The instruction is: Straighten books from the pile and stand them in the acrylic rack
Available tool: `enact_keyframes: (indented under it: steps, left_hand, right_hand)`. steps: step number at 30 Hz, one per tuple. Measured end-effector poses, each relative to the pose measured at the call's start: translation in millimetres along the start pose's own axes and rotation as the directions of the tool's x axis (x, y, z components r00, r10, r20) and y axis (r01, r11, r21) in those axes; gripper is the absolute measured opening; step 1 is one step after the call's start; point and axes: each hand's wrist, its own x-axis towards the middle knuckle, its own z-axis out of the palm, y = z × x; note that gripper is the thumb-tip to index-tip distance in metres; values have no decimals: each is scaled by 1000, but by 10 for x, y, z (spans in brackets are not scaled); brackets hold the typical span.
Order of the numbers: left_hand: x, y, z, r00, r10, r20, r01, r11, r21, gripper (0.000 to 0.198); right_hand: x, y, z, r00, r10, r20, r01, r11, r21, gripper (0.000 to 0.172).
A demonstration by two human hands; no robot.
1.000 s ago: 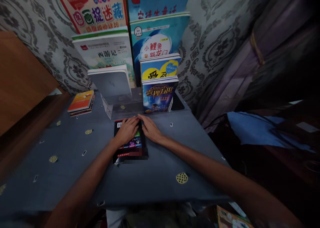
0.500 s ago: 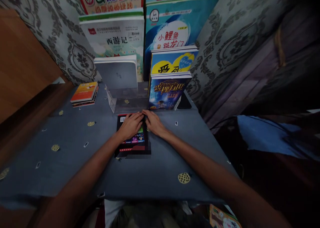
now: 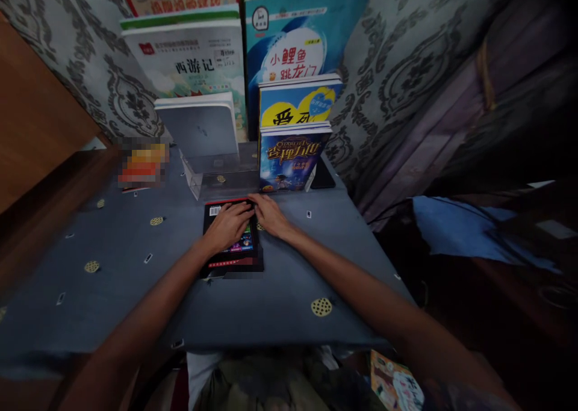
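A black book [image 3: 210,224] with a red top edge and a barcode lies on the cloth-covered table, other dark covers showing beneath its lower end. My left hand [image 3: 228,225] rests flat on its cover, fingers stretched toward the upper right corner. At that same corner my right hand [image 3: 270,215] touches the edge with extended fingers; its thumb is hard to make out. Just behind stands a clear acrylic stand [image 3: 196,179]. It holds a plain grey book [image 3: 201,128] on the left and a blue book [image 3: 291,158] on the right.
Taller picture books rise behind, including a white one [image 3: 194,56] and a teal one [image 3: 298,32]. A small book pile [image 3: 143,164] sits at the left, partly pixelated. A dark phone-like object [image 3: 324,176] lies right of the stand. Patterned curtains [image 3: 397,68] enclose the back.
The whole view has shifted, so everything appears slightly further left and higher. Both hands stay at the black book with little visible movement.
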Motion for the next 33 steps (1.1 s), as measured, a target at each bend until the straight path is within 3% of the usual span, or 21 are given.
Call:
enact_keyframes:
  steps: [7,20,33]
  left_hand:
    - [-152,170,-91,996,83,24,-82,996,-47,35]
    - [-660,613,-178,981,190,26,-187,979,-80,36]
    - [-1022,914,-88,991,122,-57,-126,990,-57,39]
  right_hand:
    - [7,-60,-35,1000,6,15,-5,1000,-29,45]
    - [-8,-93,-19,1000,-24,-3,23,997,-72,40]
    - [-65,-172,-80,995,-37,91,50,988,-147,46]
